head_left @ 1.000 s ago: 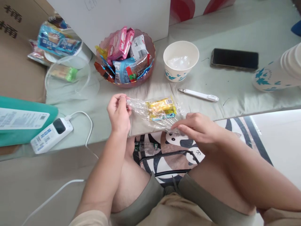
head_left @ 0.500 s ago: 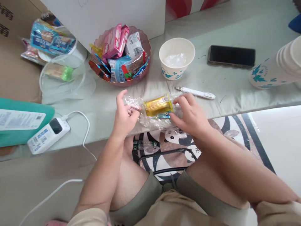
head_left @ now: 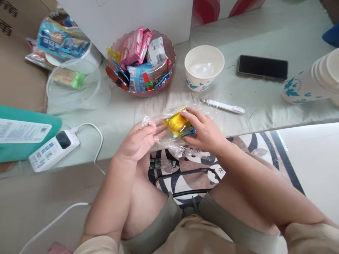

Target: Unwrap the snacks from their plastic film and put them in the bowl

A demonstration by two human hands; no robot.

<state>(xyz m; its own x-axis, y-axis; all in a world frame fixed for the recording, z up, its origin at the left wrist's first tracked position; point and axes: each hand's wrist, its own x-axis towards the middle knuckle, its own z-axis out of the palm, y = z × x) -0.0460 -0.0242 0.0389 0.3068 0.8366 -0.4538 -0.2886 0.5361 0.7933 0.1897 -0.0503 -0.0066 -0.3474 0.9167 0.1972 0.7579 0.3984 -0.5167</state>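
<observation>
In the head view, a yellow snack packet (head_left: 177,123) lies tilted on a crumpled sheet of clear plastic film (head_left: 176,149) at the table's front edge. A blue-coloured packet (head_left: 191,131) shows partly beneath it. My right hand (head_left: 203,129) has its fingers and thumb closed around the packet's right side. My left hand (head_left: 139,140) is at the left of the film, fingers stretched toward the yellow packet and slightly blurred. Film touches those fingers, and their tips are partly covered.
Behind the hands stand a pink bowl (head_left: 173,67) of wrapped snacks and a paper cup (head_left: 194,83) holding clear plastic. A white craft knife (head_left: 224,106), a phone (head_left: 262,67) and stacked cups (head_left: 307,84) are rightward. Leftward are a clear tub (head_left: 50,95), a power bank (head_left: 54,150) and a green container (head_left: 29,120).
My right hand has moved left and closed on the yellow packet, which is now tilted. My left hand has turned and straightened its fingers toward the packet. The view has shifted slightly.
</observation>
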